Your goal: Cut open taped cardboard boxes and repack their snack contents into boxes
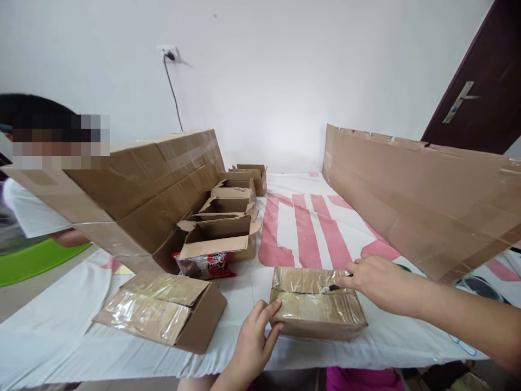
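Nearest, the left hand grips the near left corner of the box, thumb and fingers closed on its edge. The box lies on the cloth, straight ahead, with its long axis going left to right. It is shut and covered with shiny tape.

On the far top edge, the right hand comes from the right side. It pinches a small dark tool, and the tip touches the tape seam, pointing left along the long axis. So the right hand is over the box and the left hand is beside it.

To the left lies an open box. Farther away are a red packet and a row of boxes, between two cardboard sheets.
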Tool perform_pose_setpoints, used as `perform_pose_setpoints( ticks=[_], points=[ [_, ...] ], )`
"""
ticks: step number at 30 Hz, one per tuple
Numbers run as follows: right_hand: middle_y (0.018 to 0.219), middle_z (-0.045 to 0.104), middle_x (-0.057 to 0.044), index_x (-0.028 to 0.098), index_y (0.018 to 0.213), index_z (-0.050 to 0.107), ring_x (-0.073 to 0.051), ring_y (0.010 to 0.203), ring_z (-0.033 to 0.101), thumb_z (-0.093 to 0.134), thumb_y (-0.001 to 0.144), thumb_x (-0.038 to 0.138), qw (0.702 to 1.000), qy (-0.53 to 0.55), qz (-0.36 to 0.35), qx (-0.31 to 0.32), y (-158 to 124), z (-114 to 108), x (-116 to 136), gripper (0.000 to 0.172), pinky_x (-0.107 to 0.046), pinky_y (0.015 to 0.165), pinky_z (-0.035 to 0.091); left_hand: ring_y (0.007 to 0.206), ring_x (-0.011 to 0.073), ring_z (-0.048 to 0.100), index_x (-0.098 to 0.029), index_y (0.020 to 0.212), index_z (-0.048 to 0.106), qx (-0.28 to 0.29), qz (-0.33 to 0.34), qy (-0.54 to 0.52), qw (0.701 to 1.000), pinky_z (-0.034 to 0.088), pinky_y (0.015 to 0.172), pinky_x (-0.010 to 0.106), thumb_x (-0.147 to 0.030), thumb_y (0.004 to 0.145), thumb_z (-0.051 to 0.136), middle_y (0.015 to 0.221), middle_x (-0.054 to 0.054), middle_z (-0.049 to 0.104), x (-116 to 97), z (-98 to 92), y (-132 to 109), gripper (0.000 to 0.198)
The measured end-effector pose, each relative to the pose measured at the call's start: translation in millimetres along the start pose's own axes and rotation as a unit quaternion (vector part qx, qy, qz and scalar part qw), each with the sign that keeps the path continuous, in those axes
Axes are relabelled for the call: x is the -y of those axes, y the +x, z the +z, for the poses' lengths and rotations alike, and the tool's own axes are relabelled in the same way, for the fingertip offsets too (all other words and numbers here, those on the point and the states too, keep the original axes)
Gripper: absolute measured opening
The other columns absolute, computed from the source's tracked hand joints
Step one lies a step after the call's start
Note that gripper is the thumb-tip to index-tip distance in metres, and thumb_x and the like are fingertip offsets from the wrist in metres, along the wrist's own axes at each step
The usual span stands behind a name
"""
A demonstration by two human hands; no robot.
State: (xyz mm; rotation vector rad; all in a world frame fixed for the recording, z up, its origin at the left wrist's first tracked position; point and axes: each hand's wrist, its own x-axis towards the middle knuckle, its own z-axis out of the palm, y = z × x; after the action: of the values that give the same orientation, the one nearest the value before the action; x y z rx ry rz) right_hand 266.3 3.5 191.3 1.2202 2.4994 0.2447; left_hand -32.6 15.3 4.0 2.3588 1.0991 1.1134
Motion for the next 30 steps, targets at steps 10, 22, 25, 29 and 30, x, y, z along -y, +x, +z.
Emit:
perform_pose_setpoints(
  ticks=[10,22,25,29,30],
  points=[
    [0.087,0.068,-0.006,0.026,0.121,0.060,-0.017,0.066,0.062,0.056,0.084,0.012,0.996,0.012,-0.055,-0.063,29.1,22.5,18.4,0.039,-0.029,0.056,0.034,0.077,0.0177,0.064,-0.019,0.122,0.058,0.005,-0.001,0.007,1.000,0.056,0.066,0.028,-0.028,0.091,0.054,0.088,0.007,0.063,-0.5,-1.2,1.9,0.033],
    [0.080,0.070,-0.005,0.024,0.099,0.069,-0.018,0.066,0.064,0.057,0.081,0.007,1.000,0.014,-0.013,0.012,4.8,13.4,3.8,0.028,-0.030,0.054,0.029,0.084,0.0192,0.067,-0.021,0.126,0.056,0.007,-0.006,0.010,1.000,0.057,0.071,0.029,-0.028,0.091,0.054,0.095,0.008,0.066,3.9,0.6,-1.5,0.036],
    [0.079,0.069,-0.005,0.024,0.100,0.069,-0.020,0.068,0.063,0.057,0.075,0.003,0.999,0.033,-0.001,-0.018,-3.1,11.6,1.0,0.035,-0.030,0.057,0.031,0.088,0.0201,0.067,-0.022,0.129,0.054,0.009,-0.009,0.011,1.000,0.057,0.072,0.029,-0.029,0.091,0.052,0.101,0.009,0.067,10.0,3.5,-6.5,0.038],
    [0.083,0.068,-0.005,0.028,0.114,0.065,-0.020,0.072,0.062,0.054,0.076,0.002,0.997,0.065,-0.012,-0.045,-5.7,19.3,-3.5,0.047,-0.030,0.062,0.035,0.087,0.0201,0.066,-0.022,0.131,0.052,0.005,-0.032,0.015,0.999,0.057,0.072,0.029,-0.031,0.093,0.049,0.104,0.011,0.066,14.8,6.4,-11.6,0.038],
    [0.085,0.067,-0.004,0.031,0.121,0.061,-0.019,0.072,0.062,0.053,0.078,0.002,0.995,0.080,-0.008,-0.056,-5.5,21.8,-4.7,0.053,-0.030,0.063,0.035,0.089,0.0203,0.066,-0.022,0.130,0.052,0.009,-0.036,0.014,0.999,0.057,0.073,0.030,-0.031,0.093,0.049,0.104,0.011,0.066,14.6,6.4,-11.7,0.038]
  ],
)
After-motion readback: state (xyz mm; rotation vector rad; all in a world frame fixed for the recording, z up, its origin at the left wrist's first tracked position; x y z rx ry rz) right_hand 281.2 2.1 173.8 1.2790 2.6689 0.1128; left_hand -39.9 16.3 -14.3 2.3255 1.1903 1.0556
